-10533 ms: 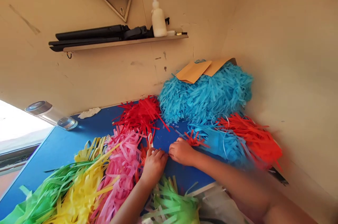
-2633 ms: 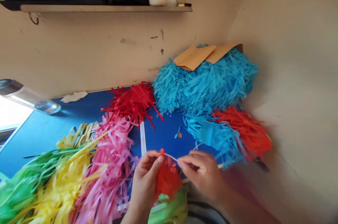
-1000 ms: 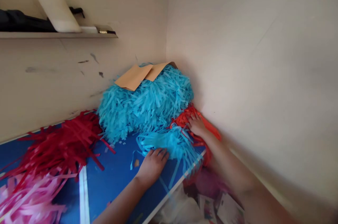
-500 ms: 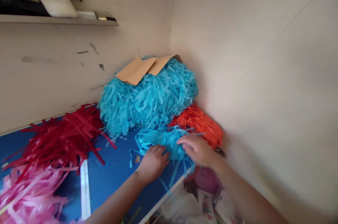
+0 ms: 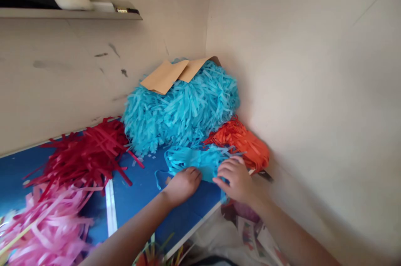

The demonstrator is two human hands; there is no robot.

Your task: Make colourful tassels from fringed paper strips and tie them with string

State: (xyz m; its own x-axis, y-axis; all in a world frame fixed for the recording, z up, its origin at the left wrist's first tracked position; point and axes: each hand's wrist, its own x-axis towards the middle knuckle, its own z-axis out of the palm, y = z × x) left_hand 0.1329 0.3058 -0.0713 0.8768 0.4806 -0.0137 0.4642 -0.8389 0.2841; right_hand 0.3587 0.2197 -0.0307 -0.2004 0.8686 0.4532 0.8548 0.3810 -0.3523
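A small bunch of light-blue paper strips (image 5: 196,159) lies flattened on the blue tabletop near its front right edge. My left hand (image 5: 184,184) rests at the bunch's near side, its fingers curled down on the paper. At the right end, my right hand (image 5: 234,178) has bent fingers around the strips, with the thumb lower down at the near edge. The fingertips of the left hand are partly hidden. Just behind stands a big fluffy heap of light-blue strips (image 5: 181,111), topped by folded brown paper pieces (image 5: 164,77).
Orange strips (image 5: 250,149) lie by the wall on the right. Dark red strips (image 5: 90,153) and pink strips (image 5: 53,224) cover the left side of the blue table (image 5: 131,203). A shelf (image 5: 94,14) holds a white object. Blurred bags (image 5: 219,232) sit below the table edge.
The loose strips that hung toward me over the table edge are now mostly gathered back into the bunch. My right hand has closed in around its right end. The view has shifted slightly.
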